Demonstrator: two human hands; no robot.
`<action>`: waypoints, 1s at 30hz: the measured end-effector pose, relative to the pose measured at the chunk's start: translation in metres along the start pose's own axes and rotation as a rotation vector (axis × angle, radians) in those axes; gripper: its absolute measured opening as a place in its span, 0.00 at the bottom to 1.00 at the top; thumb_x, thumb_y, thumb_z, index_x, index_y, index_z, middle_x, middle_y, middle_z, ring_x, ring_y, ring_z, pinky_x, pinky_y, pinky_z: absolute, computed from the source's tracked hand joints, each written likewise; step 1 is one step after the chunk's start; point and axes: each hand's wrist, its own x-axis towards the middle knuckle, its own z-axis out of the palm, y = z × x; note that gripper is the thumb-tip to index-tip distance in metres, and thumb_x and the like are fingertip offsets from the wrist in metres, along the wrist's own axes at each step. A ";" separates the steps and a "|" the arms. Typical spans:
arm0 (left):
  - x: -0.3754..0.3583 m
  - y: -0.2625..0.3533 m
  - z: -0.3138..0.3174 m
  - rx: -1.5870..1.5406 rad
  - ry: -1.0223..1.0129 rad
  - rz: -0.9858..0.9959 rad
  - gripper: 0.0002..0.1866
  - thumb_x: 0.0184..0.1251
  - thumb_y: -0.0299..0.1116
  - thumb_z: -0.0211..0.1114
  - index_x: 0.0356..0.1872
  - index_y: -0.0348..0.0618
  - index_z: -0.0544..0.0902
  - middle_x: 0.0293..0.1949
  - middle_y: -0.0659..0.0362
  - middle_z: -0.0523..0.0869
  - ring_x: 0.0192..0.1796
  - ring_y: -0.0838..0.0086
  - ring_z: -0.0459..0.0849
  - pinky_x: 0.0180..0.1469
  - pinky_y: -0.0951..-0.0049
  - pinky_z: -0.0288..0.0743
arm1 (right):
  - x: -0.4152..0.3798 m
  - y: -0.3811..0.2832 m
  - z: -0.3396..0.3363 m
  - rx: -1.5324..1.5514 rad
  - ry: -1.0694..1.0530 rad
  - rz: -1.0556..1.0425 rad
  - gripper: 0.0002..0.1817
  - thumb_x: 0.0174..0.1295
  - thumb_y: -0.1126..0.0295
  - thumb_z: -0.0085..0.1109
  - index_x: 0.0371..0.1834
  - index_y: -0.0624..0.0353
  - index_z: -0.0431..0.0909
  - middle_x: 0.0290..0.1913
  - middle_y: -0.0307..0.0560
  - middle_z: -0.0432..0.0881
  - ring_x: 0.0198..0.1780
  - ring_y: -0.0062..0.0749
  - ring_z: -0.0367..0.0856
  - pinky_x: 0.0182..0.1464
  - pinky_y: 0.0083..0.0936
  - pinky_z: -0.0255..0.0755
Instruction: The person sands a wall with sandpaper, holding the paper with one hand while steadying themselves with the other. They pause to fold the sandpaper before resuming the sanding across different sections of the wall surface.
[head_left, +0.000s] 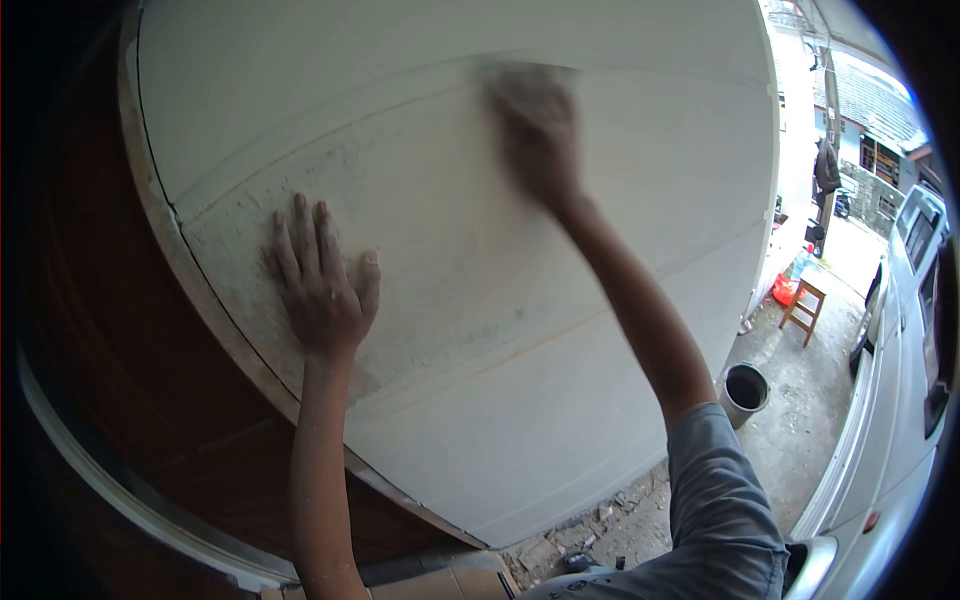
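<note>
A large pale wall panel (620,150) fills the middle of the view, with faint lines and rough grey patches across it. Flat against its left part lies my left hand (325,285), fingers spread and whitened with dust, holding nothing. Higher up and to the right, my right hand (535,135) is at the panel, blurred by motion. A thin dark edge of something flat shows along its fingertips; the blur hides what it is.
Dark brown wood (150,330) borders the panel on the left. Rubble (590,525) lies along its foot. To the right are a dark bucket (745,390), a wooden stool (804,305), a red bag (786,289) and a parked white vehicle (895,400).
</note>
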 end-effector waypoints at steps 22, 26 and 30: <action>-0.001 0.005 0.001 0.020 -0.009 0.004 0.35 0.68 0.51 0.44 0.69 0.38 0.60 0.72 0.48 0.57 0.73 0.49 0.53 0.71 0.44 0.46 | 0.013 -0.083 0.017 0.091 -0.020 -0.012 0.19 0.64 0.67 0.52 0.60 0.48 0.75 0.66 0.41 0.71 0.71 0.40 0.59 0.73 0.45 0.43; 0.000 0.002 -0.002 0.009 -0.016 0.028 0.35 0.68 0.52 0.44 0.70 0.38 0.60 0.72 0.48 0.56 0.73 0.49 0.53 0.71 0.44 0.46 | 0.011 -0.069 0.009 0.202 -0.194 -0.120 0.22 0.65 0.66 0.51 0.64 0.42 0.70 0.70 0.38 0.65 0.75 0.42 0.51 0.74 0.49 0.37; 0.001 0.003 0.001 0.047 -0.018 0.015 0.35 0.68 0.52 0.43 0.70 0.39 0.59 0.72 0.48 0.56 0.73 0.49 0.53 0.71 0.45 0.47 | 0.001 0.062 -0.022 -0.056 0.077 0.149 0.18 0.64 0.71 0.49 0.57 0.50 0.78 0.60 0.47 0.76 0.67 0.54 0.65 0.69 0.45 0.51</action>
